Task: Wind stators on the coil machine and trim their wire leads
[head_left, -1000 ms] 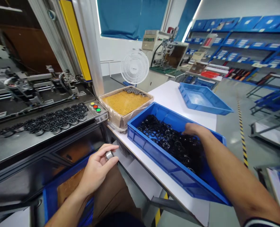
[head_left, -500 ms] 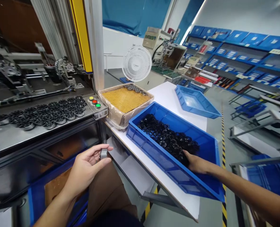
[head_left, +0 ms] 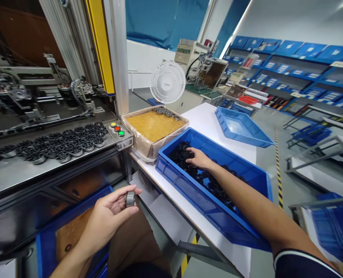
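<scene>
My left hand hovers over my lap and pinches a small grey metal ring between thumb and fingers. My right hand reaches into the big blue bin on the white table and rests palm down on the heap of black ring parts at its far left end. Its fingers curl into the parts; whether they hold one is hidden.
A lined cardboard box with yellow filler and several grey rings stands left of the bin. An empty blue tray and a white fan lie beyond. Black rings cover the machine shelf beside coloured buttons. A blue crate sits below.
My right hand moved from the near right part of the bin to its far left end. My left hand stayed low with the grey ring, shifting slightly.
</scene>
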Demonstrator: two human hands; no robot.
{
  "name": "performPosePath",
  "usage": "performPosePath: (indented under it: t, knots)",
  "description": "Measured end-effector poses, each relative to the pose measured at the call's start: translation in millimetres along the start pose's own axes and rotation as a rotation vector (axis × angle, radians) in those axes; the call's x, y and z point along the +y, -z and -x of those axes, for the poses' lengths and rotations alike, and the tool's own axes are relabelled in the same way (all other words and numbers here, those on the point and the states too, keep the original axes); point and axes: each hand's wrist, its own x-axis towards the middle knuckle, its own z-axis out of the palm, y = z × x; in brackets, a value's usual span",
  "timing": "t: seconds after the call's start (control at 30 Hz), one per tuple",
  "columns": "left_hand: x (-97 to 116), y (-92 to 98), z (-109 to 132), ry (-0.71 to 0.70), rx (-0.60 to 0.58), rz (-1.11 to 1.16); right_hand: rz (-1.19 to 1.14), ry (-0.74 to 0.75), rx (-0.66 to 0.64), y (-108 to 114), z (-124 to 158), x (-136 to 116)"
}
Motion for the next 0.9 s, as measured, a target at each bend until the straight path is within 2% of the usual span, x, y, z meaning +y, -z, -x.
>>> performPosePath:
  t: [0.13,0.27,0.33,0.4,0.5,0.63,0.73,0.9]
  knots:
    - [10,-8.2,7,-0.08,0.024,-0.017,0.116,-0.006,-0.088,12,-2,-27]
    - [20,-16.5,5,-0.128,0.013,0.003,0.22,-0.03,-0.053,26,8,-47]
    - [23,-19.8,3,-0.14,0.01,0.02,0.244,0.012,-0.014,33,18,-62]
    - [24,-22.9,1,-0.136,0.007,0.063,0.184,0.15,0.065,39,34,-82]
    - [21,-28.6,0,-0.119,-0.031,0.148,-0.052,0.469,0.166,42,70,-116]
    - [13,-41.2,-2,-0.08,-0.169,0.26,-0.301,0.826,0.104,31,113,-148]
    - [7,-52.1,-4,-0.019,-0.223,0.314,-0.382,0.933,0.075,19,126,-153]
    - [4,-61.9,0,-0.031,-0.147,0.262,-0.389,1.006,0.206,7,126,-150]
